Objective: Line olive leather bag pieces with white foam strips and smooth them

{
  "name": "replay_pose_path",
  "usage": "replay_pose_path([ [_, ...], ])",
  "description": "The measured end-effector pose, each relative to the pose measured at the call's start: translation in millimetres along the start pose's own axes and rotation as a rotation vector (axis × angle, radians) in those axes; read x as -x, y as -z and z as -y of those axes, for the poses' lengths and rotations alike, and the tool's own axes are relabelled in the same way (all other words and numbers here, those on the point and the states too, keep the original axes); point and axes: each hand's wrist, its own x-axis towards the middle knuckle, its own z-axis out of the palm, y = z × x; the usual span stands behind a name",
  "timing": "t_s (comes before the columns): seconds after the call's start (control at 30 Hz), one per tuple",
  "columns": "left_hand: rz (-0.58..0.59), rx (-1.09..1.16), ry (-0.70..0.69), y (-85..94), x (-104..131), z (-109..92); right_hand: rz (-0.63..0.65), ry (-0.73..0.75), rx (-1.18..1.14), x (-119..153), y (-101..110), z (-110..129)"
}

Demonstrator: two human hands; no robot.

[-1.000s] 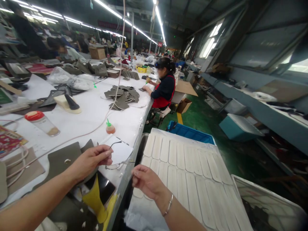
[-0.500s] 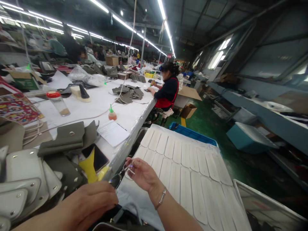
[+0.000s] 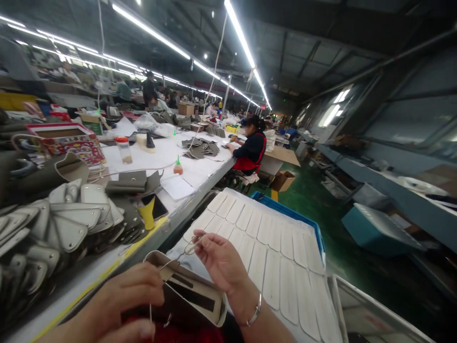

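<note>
My right hand [image 3: 223, 259], with a bracelet at the wrist, pinches a thin, light looped strand [image 3: 190, 245], a wire or cord; I cannot tell which. The strand runs down leftward to my left hand [image 3: 130, 295], whose curled fingers close on its other part; a light piece of it shows below them. Under both hands an open boxy bag body [image 3: 221, 314], dark outside and pale inside, tilts near my lap. A small metal hook [image 3: 167, 320] shows at its front. My left hand hides part of the bag.
Rows of pale rounded strips [image 3: 271, 271] lie on a cloth over a blue crate [image 3: 317, 233] at right. On the left table are stacked grey flaps with snaps [image 3: 67, 233], a yellow piece [image 3: 147, 213], papers [image 3: 177, 187] and a glue bottle [image 3: 178, 166]. A co-worker [image 3: 252, 145] sits farther along.
The view has tilted and pulled back, so more of the table and the open bag show. My left hand has moved lower. The strand between my hands now shows as a wider loop.
</note>
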Motion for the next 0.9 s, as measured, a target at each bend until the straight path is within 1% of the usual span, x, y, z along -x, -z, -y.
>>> replay_pose_path([
  [0.07, -0.147, 0.087, 0.306, -2.7, 2, -6, 0.026, 0.011, 0.047, 16, -12, -1],
  [0.1, -0.174, 0.186, 0.457, -4.8, 1, -8, 0.044, 0.018, 0.067, 23, -17, -1],
  [0.13, -0.156, 0.322, 0.587, -7.5, 0, -11, 0.067, 0.027, 0.086, 29, -21, -2],
  [0.17, -0.103, 0.479, 0.688, -10.5, -1, -14, 0.093, 0.038, 0.104, 34, -24, -3],
  [0.2, -0.032, 0.629, 0.754, -13.7, -2, -16, 0.118, 0.046, 0.120, 38, -26, -4],
  [0.23, 0.036, 0.741, 0.791, -16.6, -2, -18, 0.140, 0.051, 0.136, 41, -27, -6],
  [0.27, 0.082, 0.797, 0.810, -19.0, -1, -19, 0.158, 0.050, 0.149, 43, -26, -7],
  [0.3, 0.091, 0.799, 0.809, -20.6, 1, -20, 0.167, 0.042, 0.157, 44, -25, -9],
  [0.33, 0.076, 0.751, 0.795, -21.1, 4, -20, 0.164, 0.028, 0.158, 45, -23, -11],
  [0.4, 0.038, 0.555, 0.758, -18.7, 10, -19, 0.140, -0.009, 0.143, 45, -19, -15],
  [0.53, 0.043, 0.102, 0.652, -4.8, 15, -17, 0.074, -0.093, 0.121, 44, -16, -24],
  [0.63, 0.028, -0.121, 0.531, 5.3, 14, -17, 0.067, -0.133, 0.109, 43, -17, -31],
  [0.73, 0.009, -0.237, 0.492, 11.5, 15, -14, 0.103, -0.152, 0.103, 40, -17, -39],
  [0.9, 0.022, -0.331, 0.466, 20.7, 16, -7, 0.150, -0.237, 0.150, 32, -9, -46],
])
